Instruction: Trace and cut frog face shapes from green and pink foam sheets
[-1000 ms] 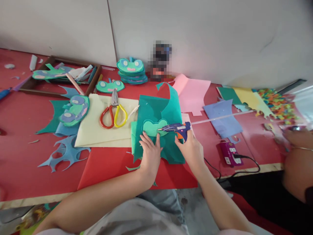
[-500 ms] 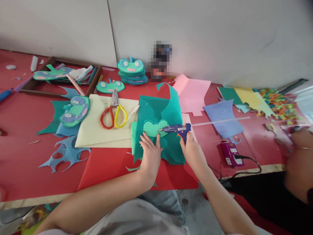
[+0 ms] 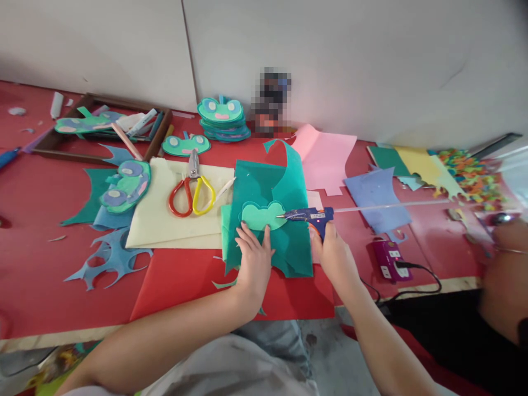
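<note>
In my right hand [image 3: 336, 256] is a blue hot glue gun [image 3: 311, 215], its nozzle pointing left at the right end of a light green frog-head-shaped felt piece [image 3: 262, 216]. A long clear glue stick [image 3: 391, 205] juts from the gun's back. The felt piece lies on a dark green felt sheet [image 3: 251, 181]. My left hand [image 3: 253, 261] rests open, its fingertips touching the lower edge of the light green piece. Scissors [image 3: 192, 190] with one red and one yellow handle lie on a cream felt sheet [image 3: 165, 231], beside a white pen [image 3: 225, 190].
Stacked felt frog faces [image 3: 223, 118] stand by the wall. A wooden tray [image 3: 74, 155] holds markers at the left. Blue scraps [image 3: 111, 258], a pink sheet [image 3: 325, 159], and a purple power socket [image 3: 390, 258] lie around. A person's arm [image 3: 505, 275] is at the right edge.
My right hand and the glue gun have moved right, bringing the nozzle from the middle of the light green piece to its right end. My left hand stays in place.
</note>
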Demonstrator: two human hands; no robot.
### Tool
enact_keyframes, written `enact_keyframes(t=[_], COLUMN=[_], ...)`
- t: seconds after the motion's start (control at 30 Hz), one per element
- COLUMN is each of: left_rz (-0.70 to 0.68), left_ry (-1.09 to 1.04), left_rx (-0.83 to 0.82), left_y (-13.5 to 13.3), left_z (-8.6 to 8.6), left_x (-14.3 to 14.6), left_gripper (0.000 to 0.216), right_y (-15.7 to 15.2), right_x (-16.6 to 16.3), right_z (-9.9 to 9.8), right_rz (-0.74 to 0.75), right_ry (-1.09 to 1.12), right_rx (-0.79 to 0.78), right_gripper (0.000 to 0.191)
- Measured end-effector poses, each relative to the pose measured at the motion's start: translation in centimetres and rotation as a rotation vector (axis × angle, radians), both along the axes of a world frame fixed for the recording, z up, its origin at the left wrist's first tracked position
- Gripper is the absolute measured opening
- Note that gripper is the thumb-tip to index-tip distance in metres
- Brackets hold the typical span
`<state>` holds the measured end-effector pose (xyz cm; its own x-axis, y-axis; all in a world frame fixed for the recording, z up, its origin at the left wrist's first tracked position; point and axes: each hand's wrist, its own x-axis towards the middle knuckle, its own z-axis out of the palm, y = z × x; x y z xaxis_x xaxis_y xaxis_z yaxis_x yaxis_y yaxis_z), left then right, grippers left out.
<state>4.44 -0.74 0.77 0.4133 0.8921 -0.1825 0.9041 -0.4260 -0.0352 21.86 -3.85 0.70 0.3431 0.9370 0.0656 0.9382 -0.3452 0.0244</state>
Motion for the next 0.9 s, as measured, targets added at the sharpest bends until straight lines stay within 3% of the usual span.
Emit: enact_keyframes(t=[0.9], left_rz=[-0.019], left_ry=[0.031], left_rx=[0.029], left_y=[0.02], left_z=[0.05], left_x=[0.04], left_gripper=[0.057], right_y=[-0.59], right_x=[0.99], right_z=[0.45], right_rz=[-0.049], right_ry=[-0.053], right_rx=[-0.030], right_gripper=[0.034])
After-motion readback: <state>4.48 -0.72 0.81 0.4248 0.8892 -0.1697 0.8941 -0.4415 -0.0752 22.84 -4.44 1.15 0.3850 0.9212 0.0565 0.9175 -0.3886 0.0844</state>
